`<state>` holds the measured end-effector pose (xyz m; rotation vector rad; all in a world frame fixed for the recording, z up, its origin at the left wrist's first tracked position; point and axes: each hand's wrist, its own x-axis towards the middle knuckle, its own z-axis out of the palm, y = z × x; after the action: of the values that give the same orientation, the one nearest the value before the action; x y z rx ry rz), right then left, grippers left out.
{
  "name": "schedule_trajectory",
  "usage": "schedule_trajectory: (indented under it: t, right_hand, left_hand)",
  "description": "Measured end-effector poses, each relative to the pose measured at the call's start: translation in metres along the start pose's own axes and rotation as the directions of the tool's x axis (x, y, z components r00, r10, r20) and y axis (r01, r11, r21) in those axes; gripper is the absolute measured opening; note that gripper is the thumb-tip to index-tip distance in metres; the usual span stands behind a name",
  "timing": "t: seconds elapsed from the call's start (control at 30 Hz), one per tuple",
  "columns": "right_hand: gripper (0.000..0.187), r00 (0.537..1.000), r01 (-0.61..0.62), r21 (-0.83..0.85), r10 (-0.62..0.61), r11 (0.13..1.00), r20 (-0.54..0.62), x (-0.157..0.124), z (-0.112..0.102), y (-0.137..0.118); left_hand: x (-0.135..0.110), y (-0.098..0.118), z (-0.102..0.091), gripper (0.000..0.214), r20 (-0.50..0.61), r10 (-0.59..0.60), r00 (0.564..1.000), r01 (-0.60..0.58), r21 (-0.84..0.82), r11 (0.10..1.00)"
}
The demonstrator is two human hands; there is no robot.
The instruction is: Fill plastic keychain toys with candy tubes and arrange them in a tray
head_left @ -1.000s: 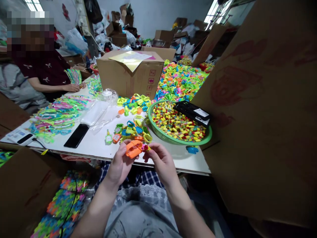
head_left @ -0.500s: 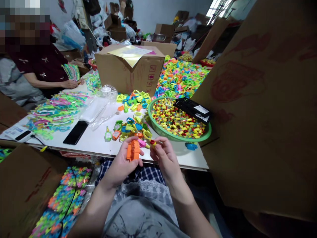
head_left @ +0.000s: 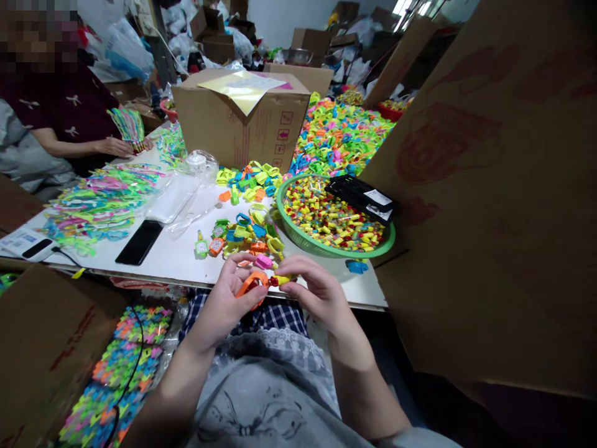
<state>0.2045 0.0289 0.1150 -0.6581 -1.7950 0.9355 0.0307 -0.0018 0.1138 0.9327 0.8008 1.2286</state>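
My left hand [head_left: 222, 308] is closed around an orange plastic toy watch [head_left: 245, 286], its band curved into a loop. Between the thumb and fingers of my right hand [head_left: 321, 297] is a small yellow-and-red capsule-like piece [head_left: 281, 280]. The red end of that piece points left and meets or nearly meets the watch's edge; I cannot tell whether it is inserted. Just beyond my fingers lies a pile of toy watches [head_left: 252, 235] in yellow, blue, green and orange, with a pink piece [head_left: 263, 261] at its near side.
A green basket [head_left: 298, 235] of yellow-and-red pieces holds a black tray [head_left: 359, 198]. A carton [head_left: 237, 134] stands behind the watches. Left are a black phone [head_left: 138, 242] and colourful strips [head_left: 100, 202]. A co-worker's hand [head_left: 116, 147] holds strips. Large cardboard [head_left: 480, 205] rises right.
The orange watch has turned so its loop opening shows. My right hand has moved left, bringing the red end of the yellow-and-red piece up to the watch. The view has shifted slightly.
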Motion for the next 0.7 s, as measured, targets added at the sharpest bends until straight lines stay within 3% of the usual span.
schedule_trajectory:
  t: [0.33,0.53,0.7]
  right_hand:
    - [0.018,0.990,0.110,-0.110,-0.099,0.988,0.102,0.007,-0.007,-0.007]
    - [0.018,0.979,0.184,-0.273,-0.152,0.944,0.134,0.004,-0.007,-0.015]
    - [0.023,0.975,0.220,-0.381,-0.195,0.898,0.103,-0.004,-0.003,-0.020]
  left_hand:
    - [-0.001,0.001,0.001,0.045,0.037,-0.046,0.998,0.046,0.023,0.999]
    - [-0.011,0.003,0.009,0.038,-0.091,0.160,0.983,-0.127,0.291,0.948]
    - [-0.017,0.003,0.008,0.036,-0.018,0.353,0.935,-0.294,0.516,0.804]
